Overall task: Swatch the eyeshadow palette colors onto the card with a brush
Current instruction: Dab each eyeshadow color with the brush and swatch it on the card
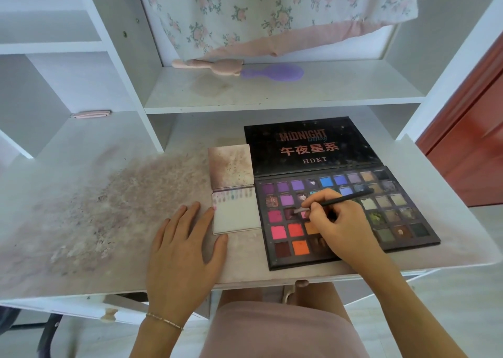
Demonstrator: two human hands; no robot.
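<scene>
On the desk [109, 221], right hand [334, 221] pinches the brush [337, 201] in a dark plum pan of the eyeshadow palette [408, 246]; left hand [182, 246], flat and relaxed, should steady the card [236, 216] while loading stays light.

the open lid [313, 145] of the eyeshadow palette [408, 244] bears "midnight" in large pinkish letters, a small blue script word beneath it too blurred to read, then the chinese characters 午夜星系, and "hdkt" in pale capitals at the bottom.
</scene>
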